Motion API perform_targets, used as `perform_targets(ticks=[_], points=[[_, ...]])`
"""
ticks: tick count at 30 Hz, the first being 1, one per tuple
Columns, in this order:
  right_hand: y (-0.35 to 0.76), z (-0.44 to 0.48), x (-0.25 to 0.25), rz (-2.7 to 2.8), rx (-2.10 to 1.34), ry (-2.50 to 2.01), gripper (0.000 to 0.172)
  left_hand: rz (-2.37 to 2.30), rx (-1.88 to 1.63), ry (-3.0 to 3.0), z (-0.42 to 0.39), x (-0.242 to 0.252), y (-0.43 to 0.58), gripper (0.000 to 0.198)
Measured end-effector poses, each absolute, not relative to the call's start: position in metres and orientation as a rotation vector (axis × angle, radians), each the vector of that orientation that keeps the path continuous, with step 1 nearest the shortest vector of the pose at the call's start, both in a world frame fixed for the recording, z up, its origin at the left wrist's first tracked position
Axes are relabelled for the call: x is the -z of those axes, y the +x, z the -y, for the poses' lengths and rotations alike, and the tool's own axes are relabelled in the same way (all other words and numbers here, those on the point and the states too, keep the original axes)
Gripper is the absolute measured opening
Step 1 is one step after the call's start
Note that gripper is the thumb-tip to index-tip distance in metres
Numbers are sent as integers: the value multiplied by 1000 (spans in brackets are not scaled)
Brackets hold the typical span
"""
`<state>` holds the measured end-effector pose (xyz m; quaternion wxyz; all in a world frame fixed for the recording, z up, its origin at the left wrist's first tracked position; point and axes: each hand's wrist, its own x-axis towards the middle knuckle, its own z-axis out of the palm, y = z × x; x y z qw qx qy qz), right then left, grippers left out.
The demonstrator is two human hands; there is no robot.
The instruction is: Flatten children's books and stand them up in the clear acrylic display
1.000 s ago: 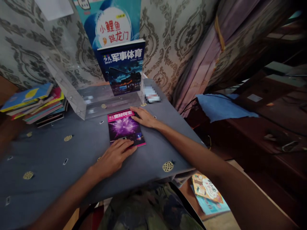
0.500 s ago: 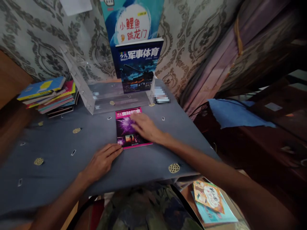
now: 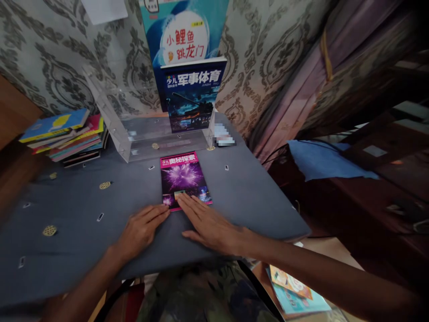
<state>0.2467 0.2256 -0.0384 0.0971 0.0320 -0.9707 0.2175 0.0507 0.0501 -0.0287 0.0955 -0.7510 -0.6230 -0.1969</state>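
A book with a purple firework on its cover and a pink border (image 3: 182, 176) lies closed and flat on the table (image 3: 134, 192). My left hand (image 3: 142, 227) rests flat at its lower left corner, fingertips touching the edge. My right hand (image 3: 209, 223) lies over the book's lower edge with fingers stretched out on the cover and the thumb apart, hiding part of the small bottom pictures. Behind the book stands a clear acrylic rack (image 3: 117, 138). A dark blue book (image 3: 192, 100) and a taller teal book (image 3: 187, 29) stand upright at its right end.
A stack of books (image 3: 65, 134) sits at the table's left back. A blurred-out item (image 3: 224, 135) lies beside the rack's right side. More books (image 3: 298, 295) lie low at the right, below the table edge. A curtain (image 3: 288, 98) hangs at the right, near a blue cloth (image 3: 328, 161).
My right hand has slid down the cover toward me, from the upper right of the book to its lower edge, uncovering the title and firework. My left hand stays at the corner.
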Motion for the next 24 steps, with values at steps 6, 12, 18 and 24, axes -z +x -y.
perform_targets(ticks=[6,12,18,24], points=[[270,-248,37,2894,-639,36,74,1859,654,-2223,-52,28,51,47],[269,-269,25,2953,-790,51,65,1884,854,-2233,-61,19,53,33],[265,-275,24,2933,-832,44,65,1911,915,-2247,-73,17,48,37],[257,-282,24,2913,-843,35,64,1950,865,-2210,-94,24,28,38]])
